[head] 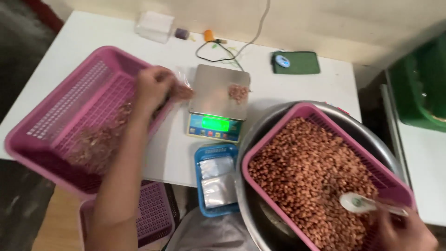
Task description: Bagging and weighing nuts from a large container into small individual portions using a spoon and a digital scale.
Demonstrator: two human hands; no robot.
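Right now your left hand (153, 88) grips a small clear bag (181, 90) just left of the scale (216, 100) — your right hand (404, 230) clasps a white scoop (357, 203), handle running rightward, over the nuts (306, 172).

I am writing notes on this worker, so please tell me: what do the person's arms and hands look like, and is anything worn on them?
Both are bare. The left arm shows no sleeve, from elbow to wrist, and the left hand has no glove, ring or watch that I can see. The right hand is also ungloved; only its wrist shows, and it is blurred, so small details cannot be told.
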